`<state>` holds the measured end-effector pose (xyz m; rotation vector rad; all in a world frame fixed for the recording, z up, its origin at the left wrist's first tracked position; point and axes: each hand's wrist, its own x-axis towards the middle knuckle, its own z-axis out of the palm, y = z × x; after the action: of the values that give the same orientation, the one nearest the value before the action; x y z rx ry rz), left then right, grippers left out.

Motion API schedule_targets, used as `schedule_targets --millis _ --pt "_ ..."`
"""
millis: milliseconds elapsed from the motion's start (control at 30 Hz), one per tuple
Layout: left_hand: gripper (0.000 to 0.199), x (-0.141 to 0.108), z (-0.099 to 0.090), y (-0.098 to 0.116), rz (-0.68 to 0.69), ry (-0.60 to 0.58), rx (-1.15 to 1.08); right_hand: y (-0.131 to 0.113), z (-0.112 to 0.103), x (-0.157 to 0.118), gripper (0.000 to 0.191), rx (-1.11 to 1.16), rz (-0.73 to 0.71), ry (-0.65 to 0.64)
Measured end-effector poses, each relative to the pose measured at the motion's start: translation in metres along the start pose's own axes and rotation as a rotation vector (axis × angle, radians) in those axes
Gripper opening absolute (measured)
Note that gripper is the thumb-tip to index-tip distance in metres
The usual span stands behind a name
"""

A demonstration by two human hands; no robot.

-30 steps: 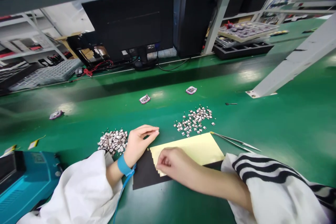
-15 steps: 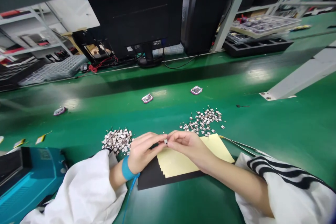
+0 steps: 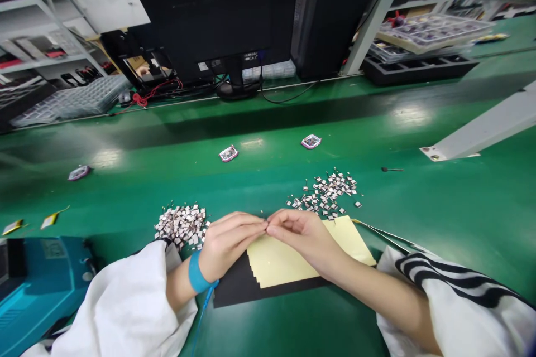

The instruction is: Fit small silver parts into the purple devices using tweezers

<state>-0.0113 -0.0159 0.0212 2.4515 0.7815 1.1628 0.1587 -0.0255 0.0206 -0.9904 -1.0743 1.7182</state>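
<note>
Two-handed, pinches tiny part (image 3: 265, 220), mostly hidden, dark where visible, between meeting fingertips of left hand (image 3: 230, 239) and right hand (image 3: 304, 239); holds it by yellow sheets (image 3: 285, 268), between silvery piles (image 3: 181, 224).

- Pretty sure this was an electronics workshop
- Long green bench (image 3: 176, 136) had two heaps of tiny parts (image 3: 182, 226) on it
- Tweezers (image 3: 365, 225) lay handy, plus someone wore a corded blue wrist strap (image 3: 196, 272)
- Monitor (image 3: 218, 11), plastic trays (image 3: 431, 33) and metal shelves (image 3: 46, 62) sat farther back
</note>
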Motion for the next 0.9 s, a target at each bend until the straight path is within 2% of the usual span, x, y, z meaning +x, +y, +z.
schedule_targets --millis 167,433,700,900 --pt "0.023 0.0012 0.0008 -0.0001 -0.036 0.004 0.014 -0.0005 0.0016 0.0009 0.017 0.022 0.026 0.047" --pt "0.023 0.0027 0.0023 0.0027 -0.115 0.078 0.055 0.0021 -0.0006 0.0003 0.012 -0.013 -0.022 -0.018" --pt "0.035 0.0002 0.0034 0.0041 -0.057 0.103 0.137 0.0032 0.0004 -0.0003 0.006 -0.035 -0.066 -0.055" --pt "0.038 -0.0016 0.0032 0.0045 -0.076 0.074 0.168 0.0029 -0.0007 -0.0005 0.006 -0.084 -0.098 -0.090"
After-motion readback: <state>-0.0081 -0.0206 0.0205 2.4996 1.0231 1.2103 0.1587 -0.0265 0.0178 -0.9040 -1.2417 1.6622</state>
